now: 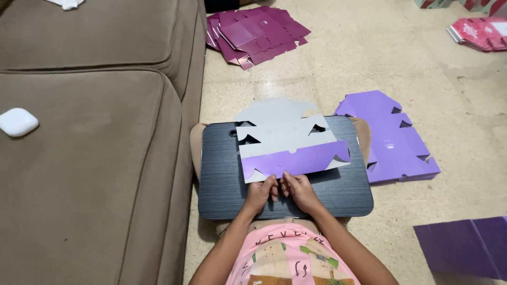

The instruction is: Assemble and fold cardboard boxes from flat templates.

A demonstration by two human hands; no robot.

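Both hands meet at the near edge of a flat cardboard box blank (288, 150) that lies on a dark lap tray (222, 184). Left hand (260, 192) and right hand (300, 190) each pinch the bottom flap, fingers curled over its edge, and the purple printed side of that flap is turned up over the grey inner face. By the look of it the folding has only begun: one long flap is creased over, while the side tabs and the far panels lie flat and unfolded, so most of the box remains to be shaped.

Beside the tray, to the right, sits a stack of purple blanks (396, 140), also flat. Further off lies a heap of darker magenta blanks (253, 34), a pink pile (480, 31) near the top right corner, and a purple sheet (465, 245) at the lower right. All rest on a pale tiled floor (449, 89). A brown sofa (90, 158) fills the left, with a small white case (17, 121) on its cushion.
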